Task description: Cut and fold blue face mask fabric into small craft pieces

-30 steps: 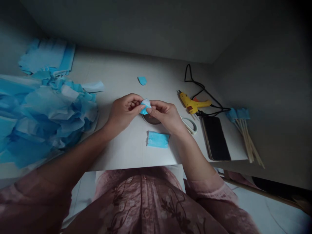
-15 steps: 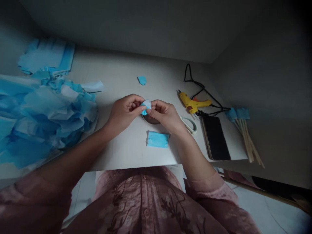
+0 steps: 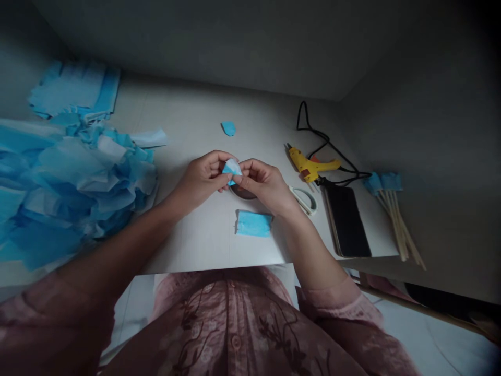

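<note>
Between my two hands is a small folded piece of blue-and-white fabric [image 3: 232, 168], thin like face-mask cloth. My left hand [image 3: 203, 175] pinches its left side with thumb and fingers. On its right side, the thumb and fingers of my right hand [image 3: 264, 183] are closed on it too. Under the hands sits a round, dark, shallow dish [image 3: 242, 192], mostly covered by them. A flat blue rectangle of the same cloth [image 3: 253, 224] lies just in front of the dish. Farther back rests a small trimmed blue piece [image 3: 228, 128].
To the left are a large heap of blue and white cloth pieces [image 3: 90, 177] and a neat stack [image 3: 78, 89] behind it. Rightward lie a yellow glue gun [image 3: 313, 166] with a black cord, pale-handled scissors [image 3: 304, 200], a phone [image 3: 347, 222] and blue-tipped sticks [image 3: 396, 224].
The fabric piece has turned slightly between my fingers and its white face now looks more rounded. My hands have barely shifted, and everything else lies as before.
</note>
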Action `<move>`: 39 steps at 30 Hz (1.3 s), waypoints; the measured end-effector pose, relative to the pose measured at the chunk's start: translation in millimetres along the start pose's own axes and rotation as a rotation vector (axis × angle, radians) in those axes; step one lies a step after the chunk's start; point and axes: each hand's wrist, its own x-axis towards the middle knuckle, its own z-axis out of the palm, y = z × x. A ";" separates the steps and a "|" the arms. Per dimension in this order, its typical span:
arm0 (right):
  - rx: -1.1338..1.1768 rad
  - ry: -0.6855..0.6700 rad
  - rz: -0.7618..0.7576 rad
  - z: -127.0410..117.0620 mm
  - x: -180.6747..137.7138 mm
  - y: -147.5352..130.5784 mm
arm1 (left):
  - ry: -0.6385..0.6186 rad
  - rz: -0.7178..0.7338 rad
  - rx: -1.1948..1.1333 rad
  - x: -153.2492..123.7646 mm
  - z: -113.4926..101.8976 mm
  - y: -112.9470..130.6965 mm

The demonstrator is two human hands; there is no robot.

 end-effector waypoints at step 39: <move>-0.669 0.120 -0.626 -11.6 -2.8 -2.2 | -0.139 -0.295 -0.189 -0.7 -7.5 5.7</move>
